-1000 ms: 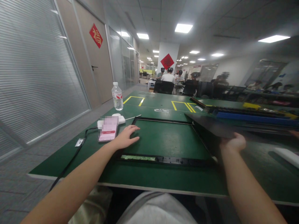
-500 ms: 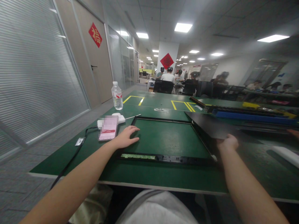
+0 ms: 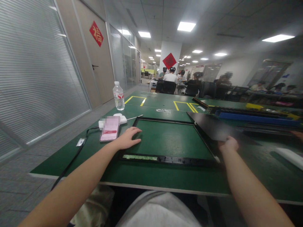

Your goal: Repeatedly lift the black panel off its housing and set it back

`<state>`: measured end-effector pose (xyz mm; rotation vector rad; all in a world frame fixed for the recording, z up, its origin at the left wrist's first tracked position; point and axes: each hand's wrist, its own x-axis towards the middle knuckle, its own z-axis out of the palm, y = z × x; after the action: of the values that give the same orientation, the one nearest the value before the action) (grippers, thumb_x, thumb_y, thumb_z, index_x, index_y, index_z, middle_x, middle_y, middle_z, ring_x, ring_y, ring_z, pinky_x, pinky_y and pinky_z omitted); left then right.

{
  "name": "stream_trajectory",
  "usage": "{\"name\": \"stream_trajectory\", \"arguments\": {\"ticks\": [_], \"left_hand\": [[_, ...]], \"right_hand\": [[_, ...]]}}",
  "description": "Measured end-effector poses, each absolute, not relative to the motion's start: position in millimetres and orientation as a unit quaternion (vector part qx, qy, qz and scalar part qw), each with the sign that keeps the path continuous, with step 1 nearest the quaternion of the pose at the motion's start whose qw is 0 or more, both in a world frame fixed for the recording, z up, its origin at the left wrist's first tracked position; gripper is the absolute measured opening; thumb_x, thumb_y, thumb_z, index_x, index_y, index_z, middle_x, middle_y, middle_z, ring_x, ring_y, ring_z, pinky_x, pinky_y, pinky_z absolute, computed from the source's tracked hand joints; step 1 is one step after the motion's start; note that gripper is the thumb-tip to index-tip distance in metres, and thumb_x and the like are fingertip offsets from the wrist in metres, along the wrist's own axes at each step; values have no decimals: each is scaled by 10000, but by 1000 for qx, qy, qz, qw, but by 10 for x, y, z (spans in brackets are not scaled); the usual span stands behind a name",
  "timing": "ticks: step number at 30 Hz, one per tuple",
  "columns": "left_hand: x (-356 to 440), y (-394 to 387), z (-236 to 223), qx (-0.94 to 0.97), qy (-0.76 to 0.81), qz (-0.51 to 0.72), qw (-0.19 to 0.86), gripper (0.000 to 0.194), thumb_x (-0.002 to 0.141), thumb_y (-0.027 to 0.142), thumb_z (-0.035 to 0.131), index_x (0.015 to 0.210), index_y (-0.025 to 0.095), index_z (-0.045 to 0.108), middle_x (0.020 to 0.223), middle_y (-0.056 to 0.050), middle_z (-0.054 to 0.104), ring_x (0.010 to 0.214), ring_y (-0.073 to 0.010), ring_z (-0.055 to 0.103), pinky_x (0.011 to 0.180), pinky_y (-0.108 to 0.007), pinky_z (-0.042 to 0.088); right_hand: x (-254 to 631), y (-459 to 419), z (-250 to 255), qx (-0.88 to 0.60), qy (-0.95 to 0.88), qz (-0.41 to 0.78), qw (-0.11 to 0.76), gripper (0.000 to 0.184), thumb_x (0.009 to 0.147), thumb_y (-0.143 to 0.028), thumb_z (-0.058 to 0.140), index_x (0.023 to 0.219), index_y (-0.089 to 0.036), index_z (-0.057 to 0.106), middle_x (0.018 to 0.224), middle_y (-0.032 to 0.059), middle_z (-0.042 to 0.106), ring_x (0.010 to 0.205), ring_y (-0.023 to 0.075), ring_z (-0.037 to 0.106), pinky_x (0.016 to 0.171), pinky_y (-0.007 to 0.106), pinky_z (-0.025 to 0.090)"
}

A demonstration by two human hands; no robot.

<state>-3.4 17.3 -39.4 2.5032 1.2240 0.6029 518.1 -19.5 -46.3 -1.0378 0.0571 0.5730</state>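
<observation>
A thin black rectangular frame [image 3: 187, 160] lies flat on the green table [image 3: 170, 138], its near bar carrying a green strip. My left hand [image 3: 129, 138] rests on the frame's left side, fingers stretched out and apart. At the right, my right hand [image 3: 230, 145] grips the near edge of a thin dark panel [image 3: 213, 126], thumb on top. The panel is tilted and its far left corner overlaps the frame's right side. My right hand's lower fingers are hidden beneath it.
Left of the frame lie a pink-screened phone [image 3: 110, 129] and a white device [image 3: 120, 118] with a black cable [image 3: 82, 145]. A water bottle [image 3: 118, 96] stands behind them. Blue and black long parts [image 3: 258, 117] fill the right side, near a white bar [image 3: 290, 159]. People sit farther back.
My right hand and the dark panel have shifted slightly to the left. My left hand and the black frame stay in place.
</observation>
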Motion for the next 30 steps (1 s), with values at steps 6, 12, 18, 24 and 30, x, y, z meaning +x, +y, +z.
{"name": "stream_trajectory", "arguments": {"ticks": [6,12,18,24,30], "left_hand": [[-29,161,-371,869,427,203,145,548,840,469,573,1299,170,585,1363,-154,559,1290,-312,513,1126,-457,380],[-28,160,-372,870,426,199,146,555,840,472,567,1296,156,584,1368,-164,555,1292,-317,507,1126,-465,377],[-38,170,-384,868,426,203,153,549,832,491,574,1281,177,597,1361,-154,561,1287,-321,510,1124,-474,379],[-35,168,-386,870,423,203,152,527,834,476,579,1272,183,603,1355,-149,564,1287,-317,506,1123,-471,377],[-31,181,-409,874,427,185,140,541,848,478,557,1282,156,596,1368,-168,540,1299,-316,490,1138,-460,355]], "right_hand": [[5203,-157,-522,-516,42,231,824,277,775,-94,578,1033,-193,593,900,-7,664,661,112,648,605,272,609],[5168,-169,-508,-522,44,240,817,284,789,-107,578,1057,-200,585,927,2,666,717,135,664,626,307,622],[5167,-173,-510,-513,34,259,817,241,808,-113,575,1031,-204,574,896,1,659,678,133,653,604,314,623],[5191,-160,-524,-505,11,263,822,236,794,-105,580,1007,-205,559,878,-15,648,652,115,639,639,308,617],[5220,-147,-540,-498,2,265,825,234,783,-115,591,996,-207,558,870,-21,645,647,111,634,658,317,615]]}}
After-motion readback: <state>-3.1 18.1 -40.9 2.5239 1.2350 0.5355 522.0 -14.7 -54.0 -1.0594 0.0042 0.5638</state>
